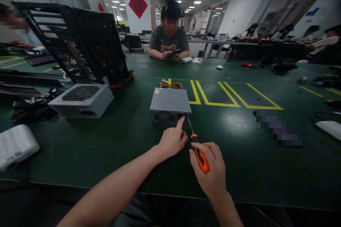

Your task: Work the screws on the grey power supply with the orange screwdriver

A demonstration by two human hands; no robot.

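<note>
A grey computer power supply (pixel 170 100) sits on the green table before me, its fan grille and socket side facing me. My left hand (pixel 172 141) reaches to that side; its index finger is stretched out and touches near the socket, while the other fingers curl loosely around nothing. In my right hand (pixel 210 165) is a screwdriver (pixel 201 159) with an orange and black handle. Its thin shaft points up and away, and the tip meets the right end of the power supply's front face. Whether the tip sits in a screw is too small to tell.
At left stand a second power supply (pixel 85 101), a black computer case (pixel 87 42) and a white box-shaped device (pixel 17 145). Bundled cables (pixel 170 84) lie behind the nearer unit. A blurred-out flat object (pixel 277 127) lies at right. Across the table a person (pixel 169 35) holds a phone.
</note>
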